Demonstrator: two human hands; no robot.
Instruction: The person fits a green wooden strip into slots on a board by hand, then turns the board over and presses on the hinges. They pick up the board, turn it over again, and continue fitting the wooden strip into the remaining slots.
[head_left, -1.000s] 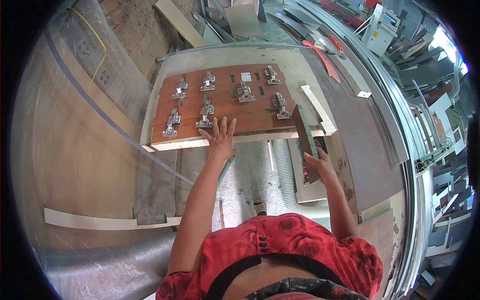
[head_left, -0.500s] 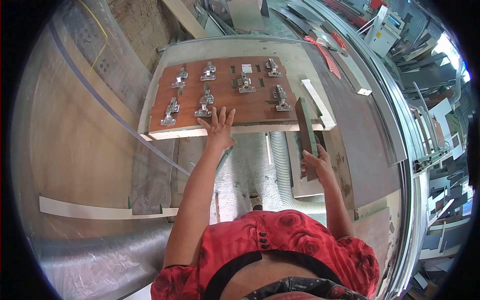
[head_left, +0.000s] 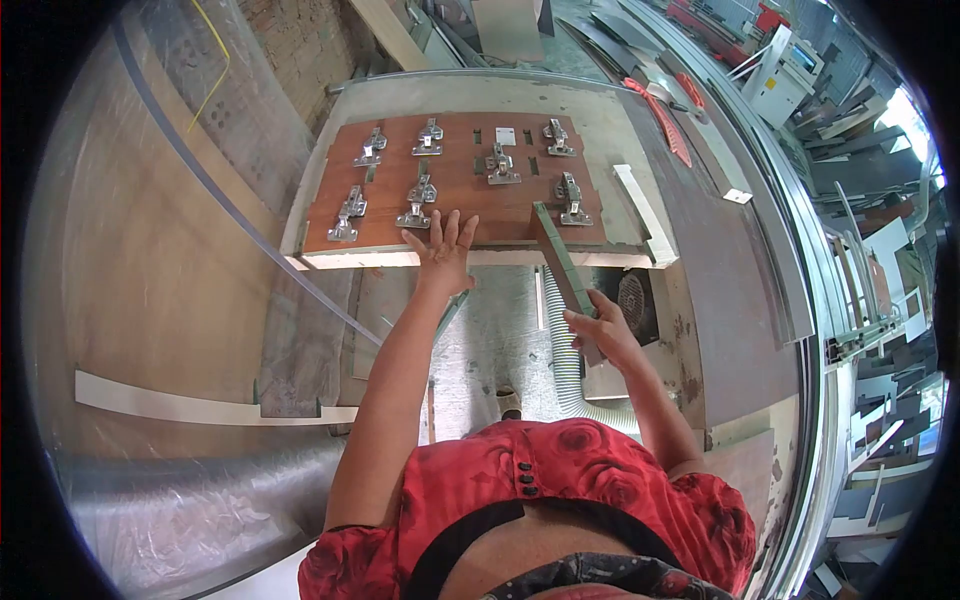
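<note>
A reddish-brown board carries several metal cabinet hinges and small cut-out slots. My left hand lies with fingers spread over the board's near edge, close to one hinge. Beneath its thumb shows a thin green-edged strip, partly hidden by the wrist. In my right hand is a narrow brown board strip with a green edge, gripped at its near end. Its far end overlaps the brown board's near edge, left of the lower right hinge.
The board lies on a pale worktop. A white strip lies right of it, and red-handled tools rest farther back. A ribbed hose runs below. Plastic-covered panels stand at left.
My right hand has moved left with the board strip, whose far end has swung left over the brown board. My left hand stays at the same place on the board.
</note>
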